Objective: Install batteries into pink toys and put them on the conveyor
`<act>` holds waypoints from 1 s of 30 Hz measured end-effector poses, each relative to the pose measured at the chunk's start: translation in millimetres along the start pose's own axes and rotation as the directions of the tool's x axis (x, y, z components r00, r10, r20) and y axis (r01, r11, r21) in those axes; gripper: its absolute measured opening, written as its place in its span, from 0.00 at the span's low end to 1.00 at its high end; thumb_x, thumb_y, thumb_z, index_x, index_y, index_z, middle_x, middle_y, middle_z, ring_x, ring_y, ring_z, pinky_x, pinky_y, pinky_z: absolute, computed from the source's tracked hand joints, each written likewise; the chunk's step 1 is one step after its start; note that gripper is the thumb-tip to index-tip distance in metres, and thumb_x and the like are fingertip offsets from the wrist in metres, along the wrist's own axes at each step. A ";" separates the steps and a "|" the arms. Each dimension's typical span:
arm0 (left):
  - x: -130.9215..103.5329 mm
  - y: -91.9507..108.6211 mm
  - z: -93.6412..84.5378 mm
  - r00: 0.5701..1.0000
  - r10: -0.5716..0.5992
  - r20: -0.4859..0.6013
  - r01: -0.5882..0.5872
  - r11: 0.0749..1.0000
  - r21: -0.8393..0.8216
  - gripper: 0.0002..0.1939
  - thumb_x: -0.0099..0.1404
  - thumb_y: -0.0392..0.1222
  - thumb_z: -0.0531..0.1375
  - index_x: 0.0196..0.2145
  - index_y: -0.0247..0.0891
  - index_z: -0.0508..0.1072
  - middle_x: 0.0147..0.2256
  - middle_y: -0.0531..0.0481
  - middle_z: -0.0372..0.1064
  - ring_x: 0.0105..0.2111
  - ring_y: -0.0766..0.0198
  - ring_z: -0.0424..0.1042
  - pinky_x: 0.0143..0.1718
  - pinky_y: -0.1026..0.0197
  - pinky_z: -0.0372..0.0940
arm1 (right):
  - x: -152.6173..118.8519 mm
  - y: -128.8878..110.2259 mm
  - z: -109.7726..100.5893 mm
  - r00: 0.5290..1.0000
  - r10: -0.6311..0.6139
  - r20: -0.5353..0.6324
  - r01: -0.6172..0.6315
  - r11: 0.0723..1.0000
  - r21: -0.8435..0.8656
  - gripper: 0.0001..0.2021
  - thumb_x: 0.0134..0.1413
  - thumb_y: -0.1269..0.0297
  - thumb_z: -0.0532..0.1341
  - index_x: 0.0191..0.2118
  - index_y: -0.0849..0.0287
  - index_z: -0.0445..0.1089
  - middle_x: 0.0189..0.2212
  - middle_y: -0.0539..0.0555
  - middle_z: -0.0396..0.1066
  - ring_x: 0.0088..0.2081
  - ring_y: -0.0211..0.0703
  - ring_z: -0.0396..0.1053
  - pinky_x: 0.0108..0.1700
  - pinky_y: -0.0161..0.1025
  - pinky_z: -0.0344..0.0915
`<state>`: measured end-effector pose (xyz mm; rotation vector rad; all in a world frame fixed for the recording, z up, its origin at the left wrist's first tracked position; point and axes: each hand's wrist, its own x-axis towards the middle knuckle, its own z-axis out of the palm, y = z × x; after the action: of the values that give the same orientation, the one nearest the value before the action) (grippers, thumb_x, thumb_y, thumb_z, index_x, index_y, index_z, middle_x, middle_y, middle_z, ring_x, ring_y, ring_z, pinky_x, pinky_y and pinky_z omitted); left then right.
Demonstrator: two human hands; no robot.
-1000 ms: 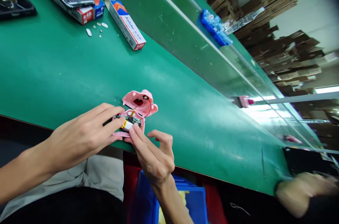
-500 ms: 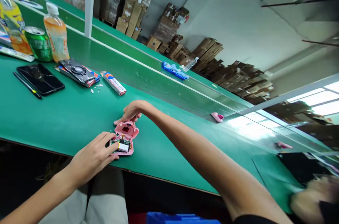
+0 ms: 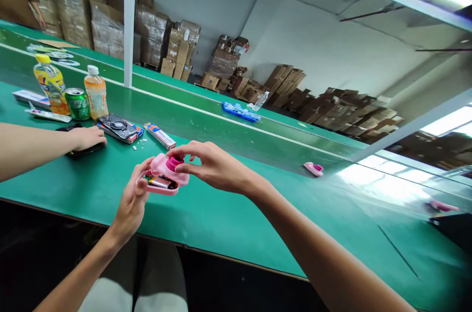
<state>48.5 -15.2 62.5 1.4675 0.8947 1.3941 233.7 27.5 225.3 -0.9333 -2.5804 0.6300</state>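
Note:
A pink toy camera (image 3: 161, 164) is held above the green table, its casing partly apart. My left hand (image 3: 132, 199) grips the lower shell (image 3: 165, 191) from the left, thumb and fingers around its edge. Inside the gap lie a silver battery (image 3: 158, 182) and part of a circuit board. My right hand (image 3: 214, 164) pinches the magenta lens ring (image 3: 174, 162) on the front cover, which is tilted over the shell. The far side of the cover is hidden by my right fingers.
Another person's hand (image 3: 88, 137) rests on a black phone at left. Near it stand a green can (image 3: 77, 104), an orange drink bottle (image 3: 95, 93) and toothpaste boxes (image 3: 160, 136). Along the conveyor lie a blue tray (image 3: 241, 112) and another pink camera (image 3: 313, 169).
The toy camera has come up off the table. My right hand has moved from behind the cover to its lens, and the cover now leans over the shell. Another person's hand has reached the phone.

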 end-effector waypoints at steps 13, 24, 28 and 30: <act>9.9 57.1 36.3 0.996 0.011 -0.084 -0.023 0.988 -0.150 0.29 0.75 0.61 0.49 0.63 0.38 0.59 0.59 0.40 0.68 0.57 0.54 0.71 0.60 0.53 0.65 | -18.1 -20.0 -26.8 0.994 -0.057 -0.095 0.041 0.987 -0.158 0.09 0.63 0.63 0.65 0.46 0.57 0.78 0.41 0.51 0.79 0.38 0.39 0.73 0.41 0.35 0.65; 7.6 30.7 71.1 0.943 -0.009 -0.333 -0.081 0.964 -0.255 0.28 0.72 0.64 0.52 0.57 0.40 0.65 0.54 0.43 0.72 0.53 0.56 0.73 0.57 0.55 0.63 | -65.2 8.0 84.7 0.758 0.191 -0.624 -0.055 0.971 0.231 0.13 0.65 0.55 0.61 0.47 0.56 0.78 0.45 0.56 0.77 0.43 0.44 0.73 0.41 0.38 0.70; 8.6 22.0 75.2 0.934 -0.047 -0.355 -0.040 0.971 -0.236 0.28 0.72 0.65 0.52 0.58 0.42 0.63 0.54 0.45 0.71 0.53 0.56 0.72 0.57 0.55 0.62 | -60.9 22.5 102.7 0.714 0.234 -0.660 0.032 0.930 0.365 0.12 0.66 0.58 0.60 0.49 0.57 0.76 0.49 0.56 0.74 0.47 0.43 0.72 0.45 0.38 0.72; 9.5 15.9 74.8 0.938 -0.056 -0.342 -0.030 0.970 -0.242 0.28 0.72 0.65 0.52 0.58 0.42 0.62 0.54 0.45 0.70 0.54 0.56 0.71 0.57 0.55 0.61 | -58.0 28.8 111.3 0.709 0.269 -0.652 0.046 0.905 0.424 0.12 0.66 0.57 0.59 0.48 0.56 0.75 0.47 0.55 0.73 0.47 0.43 0.72 0.44 0.38 0.71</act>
<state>122.5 -21.0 83.4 1.0456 0.9066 1.7201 242.4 -23.8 107.5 -0.9496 -1.6308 0.6532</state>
